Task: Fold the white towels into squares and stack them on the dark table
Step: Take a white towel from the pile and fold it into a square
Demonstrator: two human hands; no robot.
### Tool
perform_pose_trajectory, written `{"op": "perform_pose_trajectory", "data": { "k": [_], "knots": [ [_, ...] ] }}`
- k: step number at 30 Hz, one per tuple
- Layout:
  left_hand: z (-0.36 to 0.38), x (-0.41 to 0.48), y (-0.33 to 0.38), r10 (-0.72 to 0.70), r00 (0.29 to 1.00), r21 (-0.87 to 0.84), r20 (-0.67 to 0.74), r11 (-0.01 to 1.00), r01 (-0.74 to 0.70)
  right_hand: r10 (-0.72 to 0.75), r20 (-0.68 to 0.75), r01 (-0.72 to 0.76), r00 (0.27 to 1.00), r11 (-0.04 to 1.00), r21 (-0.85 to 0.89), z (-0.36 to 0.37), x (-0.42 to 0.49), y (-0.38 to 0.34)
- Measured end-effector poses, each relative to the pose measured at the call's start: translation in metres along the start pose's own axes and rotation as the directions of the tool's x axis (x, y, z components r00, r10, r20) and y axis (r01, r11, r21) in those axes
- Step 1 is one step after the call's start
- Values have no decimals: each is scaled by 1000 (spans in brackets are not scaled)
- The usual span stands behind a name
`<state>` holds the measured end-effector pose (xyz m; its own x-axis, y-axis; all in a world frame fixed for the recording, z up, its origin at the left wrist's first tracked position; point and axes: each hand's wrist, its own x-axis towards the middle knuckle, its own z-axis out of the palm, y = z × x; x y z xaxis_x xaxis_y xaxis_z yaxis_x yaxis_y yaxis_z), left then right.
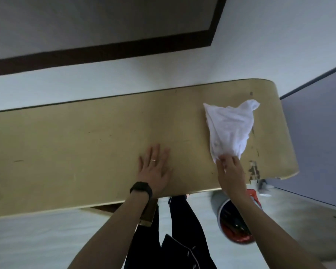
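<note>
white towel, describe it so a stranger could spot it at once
Find the long tan table across the view. Near its rounded right end lies the white towel, crumpled, its near corner pinched by the right hand. It is the only cloth on the tabletop.

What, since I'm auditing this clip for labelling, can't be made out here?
Head view only.
Table: left end cut off by the frame.
White towel: crumpled; its own folds hide its edges.
Right hand: its grip covers the towel corner it pinches.
Bin below the table: blurred, partly behind the right forearm; contents unreadable.
</note>
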<state>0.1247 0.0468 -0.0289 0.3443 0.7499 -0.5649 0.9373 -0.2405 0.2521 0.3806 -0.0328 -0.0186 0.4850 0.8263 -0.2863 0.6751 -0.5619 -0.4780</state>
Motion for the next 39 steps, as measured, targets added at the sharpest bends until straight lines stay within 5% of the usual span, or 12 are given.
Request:
{"op": "perform_pose_trajectory", "data": {
  "k": [4,8,12,15,21,27,33,39],
  "knots": [
    [-8,-2,0,9,998,-21,57,1000,-8,-7,68,10,998,999,-34,-17,-3,-3],
    [-46,0,9,-5,986,-102,168,995,22,117,-59,-108,991,985,132,-74,1,-41],
    [-124,2,54,160,980,-240,-117,953,-184,-112,-266,139,957,987,84,-150,11,-95],
    [-199,-12,99,345,849,-278,-401,837,-472,-290,-304,307,907,952,9,-196,8,-137],
    [-276,-52,123,520,676,-171,-523,712,-681,-475,-299,484,827,874,-51,-232,-28,-207],
    [-276,-81,50,466,697,-156,-545,760,-631,-428,-242,450,871,892,41,-211,-54,-237],
    [-248,-98,-52,500,758,0,-420,835,-551,-356,-227,403,907,889,217,-156,-82,-252],
    [-228,-105,-142,429,837,128,-340,903,-411,-452,-196,473,870,878,74,-105,-89,-251]
  ]
}}
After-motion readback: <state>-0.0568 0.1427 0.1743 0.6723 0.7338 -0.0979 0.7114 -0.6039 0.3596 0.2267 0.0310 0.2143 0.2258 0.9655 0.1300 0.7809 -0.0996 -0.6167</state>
